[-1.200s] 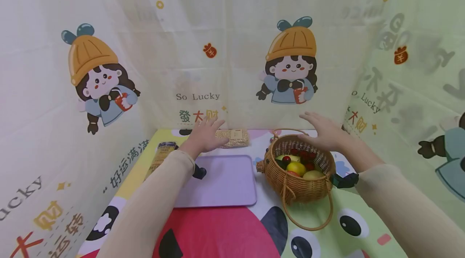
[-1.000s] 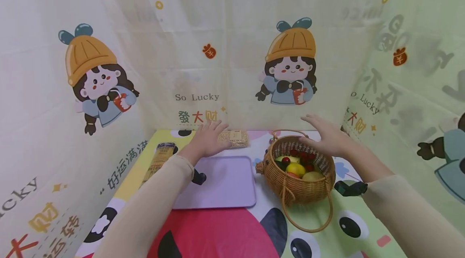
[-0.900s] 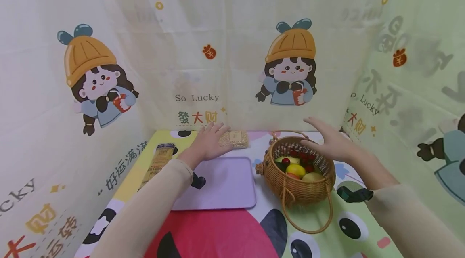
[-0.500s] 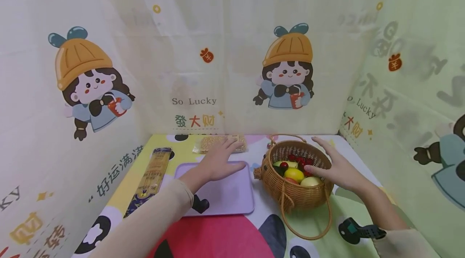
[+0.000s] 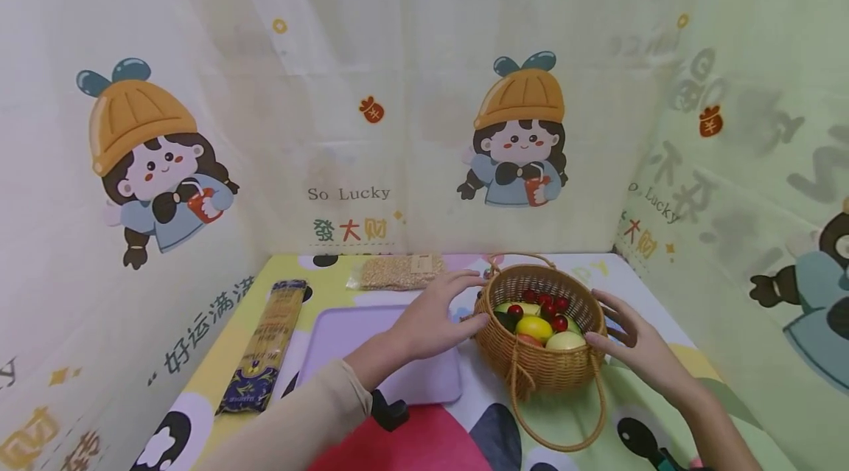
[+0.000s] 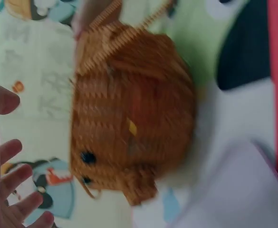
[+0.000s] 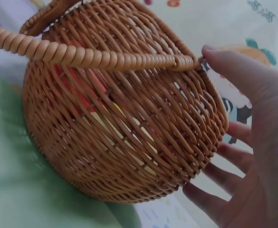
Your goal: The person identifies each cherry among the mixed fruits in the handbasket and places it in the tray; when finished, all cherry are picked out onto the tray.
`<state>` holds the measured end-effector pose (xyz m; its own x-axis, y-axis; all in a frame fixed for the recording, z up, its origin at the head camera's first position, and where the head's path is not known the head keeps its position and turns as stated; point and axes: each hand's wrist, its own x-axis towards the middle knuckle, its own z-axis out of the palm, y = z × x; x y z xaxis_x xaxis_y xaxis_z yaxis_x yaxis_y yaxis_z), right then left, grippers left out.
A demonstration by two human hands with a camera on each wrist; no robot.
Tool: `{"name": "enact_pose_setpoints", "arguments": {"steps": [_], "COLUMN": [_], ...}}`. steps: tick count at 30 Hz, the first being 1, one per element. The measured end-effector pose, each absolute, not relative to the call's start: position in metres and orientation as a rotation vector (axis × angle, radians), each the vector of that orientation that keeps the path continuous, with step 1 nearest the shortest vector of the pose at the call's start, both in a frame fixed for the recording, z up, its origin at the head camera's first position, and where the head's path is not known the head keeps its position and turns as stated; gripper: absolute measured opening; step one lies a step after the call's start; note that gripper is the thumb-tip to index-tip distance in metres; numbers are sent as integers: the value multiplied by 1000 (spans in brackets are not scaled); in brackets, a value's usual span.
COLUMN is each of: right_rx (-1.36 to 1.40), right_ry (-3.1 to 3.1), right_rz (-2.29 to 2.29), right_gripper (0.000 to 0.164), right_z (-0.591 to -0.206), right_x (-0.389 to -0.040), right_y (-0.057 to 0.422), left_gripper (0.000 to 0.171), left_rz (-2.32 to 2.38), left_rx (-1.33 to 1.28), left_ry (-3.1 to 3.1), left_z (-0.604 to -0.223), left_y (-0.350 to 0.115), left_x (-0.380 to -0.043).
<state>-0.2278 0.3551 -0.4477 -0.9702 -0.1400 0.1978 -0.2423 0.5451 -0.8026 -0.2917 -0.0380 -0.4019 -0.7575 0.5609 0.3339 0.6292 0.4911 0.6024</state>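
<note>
A brown wicker basket (image 5: 553, 375), with a snout and eyes on its left side, holds fruit: a lemon (image 5: 533, 328), several dark red cherries and a pale round fruit (image 5: 566, 340). My left hand (image 5: 434, 320) is at the basket's left side, fingers extended; the left wrist view shows its fingers apart from the wicker (image 6: 129, 104). On the opposite side, my right hand (image 5: 637, 346) has its fingers spread and slightly bent around the rim. In the right wrist view, its fingertips are at the basket's edge (image 7: 215, 109); whether they press on it is unclear.
Left of the basket lies a lilac tray (image 5: 361, 320). A long pack of noodles (image 5: 268, 346) is farther left, and a clear bag of grains (image 5: 394, 272) sits at the back. The basket's handle (image 5: 564, 447) hangs down in front. Printed cloth walls (image 5: 424, 154) surround the table.
Both hands have come down from above the table to either side of the basket. The left has moved right across the tray. The head view has tilted up slightly; the basket stays in place.
</note>
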Motion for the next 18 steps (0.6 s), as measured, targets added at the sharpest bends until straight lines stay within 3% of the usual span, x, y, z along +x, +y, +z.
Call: {"name": "enact_pose_setpoints", "arguments": {"steps": [8, 18], "right_rx": [378, 415], "right_ry": [-2612, -2581], "right_rz": [1538, 1575], "right_gripper": [72, 73], "right_z": [-457, -458], "right_x": [-229, -229], "right_y": [368, 369], "left_gripper": [32, 17], "left_rz": [-1305, -1232], "left_rx": [-1190, -1247], "left_ry": [-2570, -2732], "left_z": [-386, -357], "left_y": [-8, 36], "left_x": [-288, -328]}}
